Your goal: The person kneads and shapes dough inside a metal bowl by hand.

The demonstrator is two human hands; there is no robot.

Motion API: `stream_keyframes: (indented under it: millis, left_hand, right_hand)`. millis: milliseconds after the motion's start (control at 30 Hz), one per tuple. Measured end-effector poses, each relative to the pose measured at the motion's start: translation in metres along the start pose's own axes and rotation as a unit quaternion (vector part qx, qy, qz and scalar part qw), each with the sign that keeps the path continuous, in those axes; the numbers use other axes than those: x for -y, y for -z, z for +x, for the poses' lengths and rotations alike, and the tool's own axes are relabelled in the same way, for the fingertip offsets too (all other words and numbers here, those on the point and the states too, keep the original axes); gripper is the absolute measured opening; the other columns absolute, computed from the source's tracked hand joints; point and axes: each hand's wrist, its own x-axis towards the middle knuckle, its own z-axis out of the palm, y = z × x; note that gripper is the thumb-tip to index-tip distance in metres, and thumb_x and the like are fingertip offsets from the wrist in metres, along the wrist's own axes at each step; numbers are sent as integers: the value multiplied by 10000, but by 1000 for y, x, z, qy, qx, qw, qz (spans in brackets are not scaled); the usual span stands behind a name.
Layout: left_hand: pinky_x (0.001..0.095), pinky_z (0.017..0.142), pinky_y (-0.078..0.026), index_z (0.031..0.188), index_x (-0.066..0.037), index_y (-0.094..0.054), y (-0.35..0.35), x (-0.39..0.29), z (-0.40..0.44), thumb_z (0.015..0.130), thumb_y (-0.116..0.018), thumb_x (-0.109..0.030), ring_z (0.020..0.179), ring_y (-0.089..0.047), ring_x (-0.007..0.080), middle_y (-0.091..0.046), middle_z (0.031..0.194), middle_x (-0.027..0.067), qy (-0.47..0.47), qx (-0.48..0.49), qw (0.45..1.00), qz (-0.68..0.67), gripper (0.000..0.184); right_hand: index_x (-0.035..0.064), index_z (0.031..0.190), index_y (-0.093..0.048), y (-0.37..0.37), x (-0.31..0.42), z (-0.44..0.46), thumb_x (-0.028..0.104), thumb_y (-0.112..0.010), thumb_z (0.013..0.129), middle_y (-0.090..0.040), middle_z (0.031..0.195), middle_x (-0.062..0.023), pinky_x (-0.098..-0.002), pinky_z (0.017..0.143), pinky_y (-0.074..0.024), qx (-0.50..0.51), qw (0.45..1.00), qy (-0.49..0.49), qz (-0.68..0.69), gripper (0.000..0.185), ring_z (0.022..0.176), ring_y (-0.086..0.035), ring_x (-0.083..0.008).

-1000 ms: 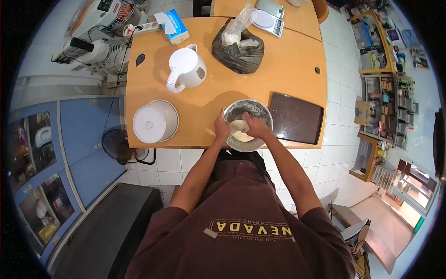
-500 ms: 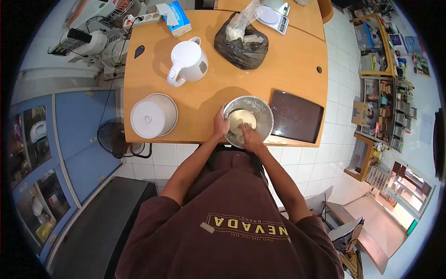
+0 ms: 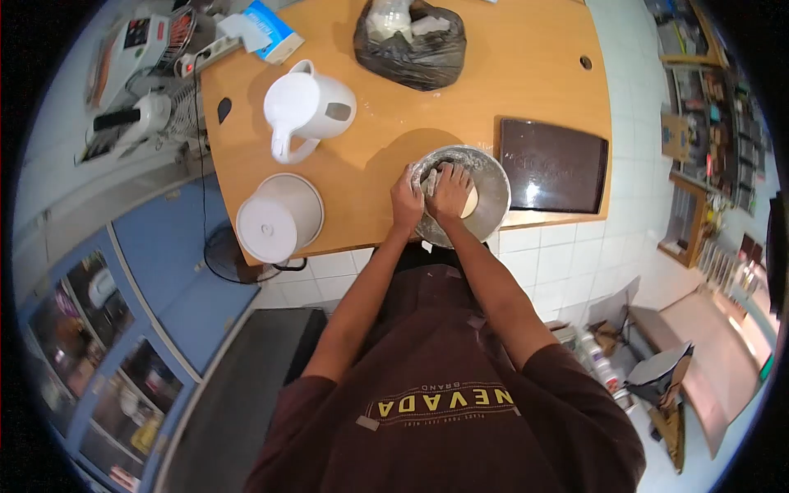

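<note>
Two arms (image 3: 366,304) stretched forward, left grip (image 3: 407,200) holding bowl (image 3: 494,193), right grip (image 3: 449,194) spread over dough (image 3: 471,203)

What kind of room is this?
It looks like a room used for baking, maybe a small workshop or a home kitchen. There's pale dough in a metal bowl, a dark brown tray beside it on the wooden table, and crowded shelves at the side.

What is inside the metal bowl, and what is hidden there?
Inside the metal bowl lies pale dough, with the right hand on it. That hand covers much of the dough, and the bowl's floor beneath it cannot be seen.
</note>
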Motion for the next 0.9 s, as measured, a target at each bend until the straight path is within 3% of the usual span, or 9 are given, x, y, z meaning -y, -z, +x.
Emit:
stream_keyframes:
  millis: [33, 300, 433, 533, 633, 733, 767, 900]
  left_hand:
    - [458, 983, -461, 1252, 102, -551, -1, 2, 1, 842, -515, 55, 1124, -589, 456, -623, 1162, 309, 4, -1, 1000, 10, 413]
    - [441, 988, -463, 1269, 143, -534, -1, 8, -2, 789, -527, 101, 1113, -606, 455, -624, 1149, 337, 70, 31, 997, 32, 482]
    - [434, 978, -463, 1295, 142, -512, 0, -2, -1, 780, -520, 106, 1101, -609, 459, -624, 1138, 337, 44, 17, 998, 38, 516]
    - [436, 974, -463, 1316, 140, -491, -6, -4, -5, 773, -522, 113, 1097, -608, 462, -623, 1135, 337, 41, -9, 998, 36, 545]
    - [442, 976, -460, 1347, 133, -460, -8, -4, -17, 771, -529, 118, 1105, -604, 463, -617, 1148, 340, 45, -28, 998, 28, 581]
    - [449, 984, -455, 1375, 118, -436, -14, 1, -17, 773, -537, 116, 1129, -593, 462, -603, 1189, 340, 42, -30, 999, 11, 611]
    - [450, 989, -452, 1383, 112, -430, -16, 8, -17, 775, -541, 114, 1141, -587, 462, -597, 1208, 338, 24, -34, 999, 9, 619]
    - [457, 1006, -442, 1391, 93, -432, -20, 6, -17, 782, -550, 111, 1177, -571, 456, -576, 1270, 326, 53, -53, 997, 6, 621]
  right_hand:
    - [83, 1082, -570, -1, 1, -1, 361, -517, 938, -563, 1151, -168, -537, 993, -369, -9, 1000, -16, 11, 317, 1121, -516, -377]
    - [104, 1050, -571, -9, -3, 14, 339, -535, 902, -556, 1100, -179, -562, 957, -361, -2, 1000, -11, 0, 280, 1095, -514, -372]
    - [114, 1043, -552, -4, -2, 18, 367, -564, 867, -546, 1077, -157, -563, 962, -375, 5, 999, -37, 9, 308, 1080, -527, -349]
    - [110, 1056, -553, 6, -7, 17, 313, -616, 837, -537, 1067, -161, -559, 944, -391, -35, 997, 25, 58, 306, 1067, -525, -366]
    - [94, 1124, -561, 24, -28, 16, 240, -658, 808, -544, 1091, -174, -542, 939, -409, 11, 978, 87, 188, 362, 1085, -525, -387]
    - [78, 1180, -577, 43, -52, 17, 190, -666, 798, -553, 1131, -191, -514, 950, -424, 25, 971, 49, 234, 408, 1106, -530, -402]
    - [49, 1211, -585, 50, -60, 18, 209, -657, 817, -548, 1187, -205, -499, 954, -446, 15, 987, 48, 153, 431, 1135, -538, -388]
    - [9, 1194, -593, 50, -66, -2, 260, -669, 830, -538, 1180, -241, -507, 938, -471, 33, 990, -53, 126, 449, 1119, -542, -410]
